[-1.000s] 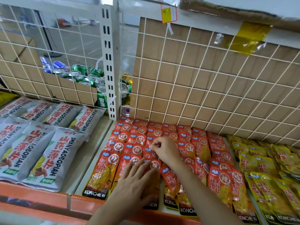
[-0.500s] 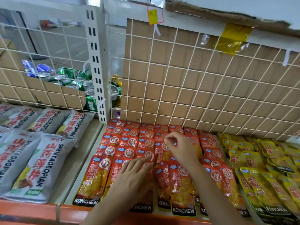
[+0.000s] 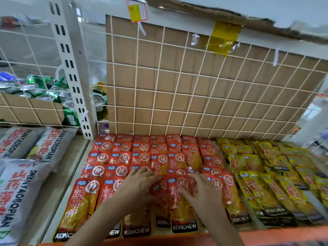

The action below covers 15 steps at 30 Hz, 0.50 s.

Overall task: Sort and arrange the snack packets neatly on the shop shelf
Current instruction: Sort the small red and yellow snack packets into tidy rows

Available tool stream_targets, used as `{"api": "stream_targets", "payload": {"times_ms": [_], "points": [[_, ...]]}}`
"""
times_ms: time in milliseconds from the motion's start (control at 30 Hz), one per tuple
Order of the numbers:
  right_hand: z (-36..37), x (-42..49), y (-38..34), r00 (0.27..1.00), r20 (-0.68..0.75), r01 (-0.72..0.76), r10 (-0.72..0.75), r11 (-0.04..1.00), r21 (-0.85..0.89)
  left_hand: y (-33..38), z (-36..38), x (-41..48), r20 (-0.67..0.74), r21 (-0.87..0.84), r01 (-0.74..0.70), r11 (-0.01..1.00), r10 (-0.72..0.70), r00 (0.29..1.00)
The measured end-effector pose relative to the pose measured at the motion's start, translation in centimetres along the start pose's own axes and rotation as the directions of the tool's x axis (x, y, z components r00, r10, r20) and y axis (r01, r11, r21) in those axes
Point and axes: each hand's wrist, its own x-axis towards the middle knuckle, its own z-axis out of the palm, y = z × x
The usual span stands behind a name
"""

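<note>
Both spread flat, our left hand [image 3: 140,185] and right hand [image 3: 202,190] are pressing the red packets [image 3: 122,158] at the front of the shelf [image 3: 266,234]; pushing unevenly, we are risking shoving overlapped rows crooked.

White wire grid [image 3: 195,94] over brown cardboard [image 3: 170,107], slotted white upright [image 3: 74,73] at left, orange shelf edge [image 3: 275,235] below.

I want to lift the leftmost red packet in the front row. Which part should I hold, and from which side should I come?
Probably its lower left corner, pinched from the front left. The leftmost red packet lies flat on top of the row behind, bare shelf borders its left edge, and the left forearm crosses its lower right.
</note>
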Motion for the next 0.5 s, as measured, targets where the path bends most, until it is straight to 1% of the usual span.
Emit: {"api": "stream_targets", "payload": {"times_ms": [67,100,167,233,300,400,500], "points": [[0.2,-0.2,-0.3,0.991,0.106,-0.074,0.077,0.996,-0.04,0.1,-0.1,0.2,0.02,-0.038,0.021,0.999,-0.02,1.0],[0.3,-0.2,-0.4,0.988,0.117,-0.092,0.096,0.995,-0.04,0.1,-0.2,0.2,0.017,-0.078,0.033,0.996,-0.032,0.999],[0.5,-0.2,-0.3,0.989,0.103,-0.106,0.107,0.994,-0.017,0.2,-0.4,0.2,-0.031,-0.192,0.04,0.981,-0.047,0.998],[0.8,0.0,-0.1,0.989,0.085,-0.122,0.12,0.992,0.029,0.5,-0.6,0.2,-0.084,-0.323,0.016,0.946,-0.045,0.995],[1.0,0.0,0.1,0.993,0.049,-0.111,0.107,0.99,0.091,1.0,-0.6,0.2,-0.116,-0.447,0.003,0.895,-0.061,0.991],[1.1,-0.2,0.3,0.997,0.01,-0.075,0.074,0.987,0.142,2.0,-0.2,0.4,-0.189,-0.571,-0.005,0.821,-0.125,0.974],[1.1,-0.4,0.4,0.998,-0.035,-0.052,0.058,0.985,0.162,3.0,0.1,1.1,-0.172,-0.74,0.032,0.671,-0.235,0.957]]}}
